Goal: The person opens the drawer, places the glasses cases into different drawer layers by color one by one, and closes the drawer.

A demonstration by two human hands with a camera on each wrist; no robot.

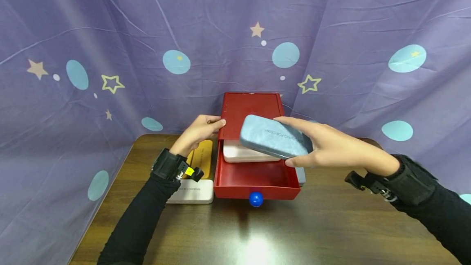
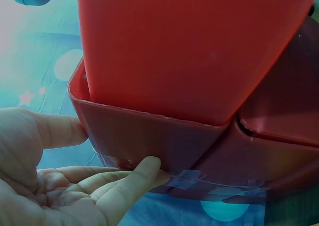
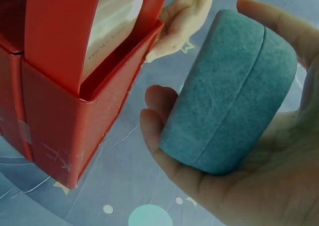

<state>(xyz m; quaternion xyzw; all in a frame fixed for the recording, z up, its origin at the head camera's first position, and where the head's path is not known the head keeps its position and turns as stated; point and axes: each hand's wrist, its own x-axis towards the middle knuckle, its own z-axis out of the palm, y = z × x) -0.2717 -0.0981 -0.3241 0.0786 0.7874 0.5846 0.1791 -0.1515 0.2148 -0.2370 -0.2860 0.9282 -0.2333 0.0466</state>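
Note:
My right hand holds a light blue glasses case above the red drawer box, fingers and thumb around one end. In the right wrist view the seam of the glasses case faces the camera. The box's drawer is pulled out, with a blue ball knob at its front. Inside lies a white glasses case, towards the back. My left hand touches the box's left side, fairly straight fingers against its wall.
Left of the box lie a yellow case and a white case on the wooden table. A pale grey-blue item shows partly at the box's right. A purple patterned cloth hangs behind.

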